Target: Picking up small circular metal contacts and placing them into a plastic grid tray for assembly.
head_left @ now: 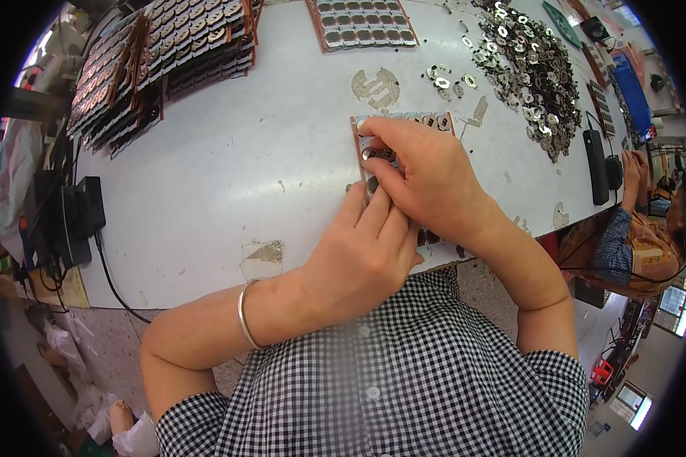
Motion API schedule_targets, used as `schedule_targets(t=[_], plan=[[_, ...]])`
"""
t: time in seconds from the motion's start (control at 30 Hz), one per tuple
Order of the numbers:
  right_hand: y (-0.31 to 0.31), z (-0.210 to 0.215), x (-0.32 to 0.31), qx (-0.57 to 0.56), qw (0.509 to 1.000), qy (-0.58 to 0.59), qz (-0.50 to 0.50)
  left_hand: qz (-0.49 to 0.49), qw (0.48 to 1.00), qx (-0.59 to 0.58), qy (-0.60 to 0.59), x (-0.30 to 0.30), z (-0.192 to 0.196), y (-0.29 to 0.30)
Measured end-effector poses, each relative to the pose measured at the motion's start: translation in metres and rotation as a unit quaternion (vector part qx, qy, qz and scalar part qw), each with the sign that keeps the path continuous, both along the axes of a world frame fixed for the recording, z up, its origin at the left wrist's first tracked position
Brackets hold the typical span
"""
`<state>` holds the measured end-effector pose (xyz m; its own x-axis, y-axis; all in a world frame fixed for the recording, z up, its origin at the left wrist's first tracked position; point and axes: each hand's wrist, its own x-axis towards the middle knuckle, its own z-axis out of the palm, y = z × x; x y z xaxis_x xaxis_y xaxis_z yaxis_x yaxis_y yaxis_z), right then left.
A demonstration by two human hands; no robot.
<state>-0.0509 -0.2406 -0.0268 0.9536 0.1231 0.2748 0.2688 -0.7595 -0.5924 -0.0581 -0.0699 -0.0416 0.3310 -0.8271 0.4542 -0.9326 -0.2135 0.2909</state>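
Head view: an orange-edged panel of round components lay at the white table's near edge.
The left hand, fingers close together, seemingly steadied it; the right hand's thumb and forefinger arched apart, any hold impossible to tell.

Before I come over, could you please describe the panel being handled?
On the white table, look near the checked shirt. The orange-edged panel there is partly covered by the left hand and right hand, unlike the panels farther back.

Black-and-white checked shirt with short sleeves and pale round buttons; thin silver-coloured bangle around the left forearm.
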Motion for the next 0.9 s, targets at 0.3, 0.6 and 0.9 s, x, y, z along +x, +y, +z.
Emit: schedule_targets(t=[0.3, 0.6, 0.9], plan=[[0.002, 0.003, -0.001, -0.028, 1.000, 0.004, 0.007, -0.004, 1.000, -0.001, -0.010, -0.001, -0.001, 0.001], [0.001, 0.001, -0.003, -0.062, 0.998, -0.029, 0.010, -0.001, 1.000, 0.013, -0.011, -0.002, -0.001, 0.002], [0.000, -0.005, 0.001, 0.089, 0.996, 0.001, 0.006, -0.001, 1.000, 0.010, -0.010, 0.000, 0.000, 0.001]])
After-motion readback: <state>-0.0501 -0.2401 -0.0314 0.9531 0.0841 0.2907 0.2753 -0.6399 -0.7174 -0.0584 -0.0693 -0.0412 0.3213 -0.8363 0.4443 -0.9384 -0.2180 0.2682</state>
